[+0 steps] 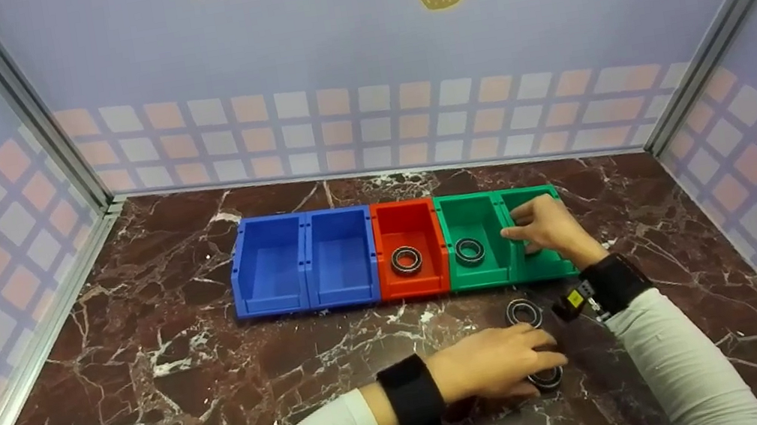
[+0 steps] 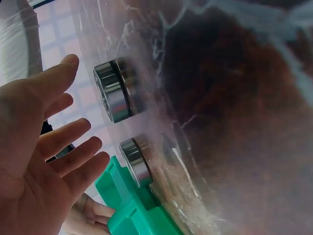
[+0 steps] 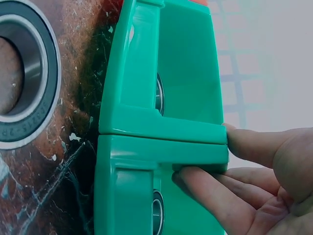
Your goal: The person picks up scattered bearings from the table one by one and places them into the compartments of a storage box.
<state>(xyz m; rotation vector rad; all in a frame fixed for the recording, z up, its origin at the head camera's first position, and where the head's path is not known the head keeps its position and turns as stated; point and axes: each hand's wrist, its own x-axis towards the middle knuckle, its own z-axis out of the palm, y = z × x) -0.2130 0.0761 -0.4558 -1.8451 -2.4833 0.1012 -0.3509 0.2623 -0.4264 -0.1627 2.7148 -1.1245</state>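
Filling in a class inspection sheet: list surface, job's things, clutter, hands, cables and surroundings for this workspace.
Surface: dark reddish-brown marbled tabletop.
Job's things: left blue bin and right blue bin, no bearings seen; red bin, left green bin and right green bin, one bearing each; nearer loose bearing and farther loose bearing on the tabletop.
Clutter: nothing seen.
Hands: left hand beside the nearer loose bearing, not gripping it; right hand at the wall between the green bins.
Cables: nothing seen.
Surroundings: lilac panels with pink and white squares.
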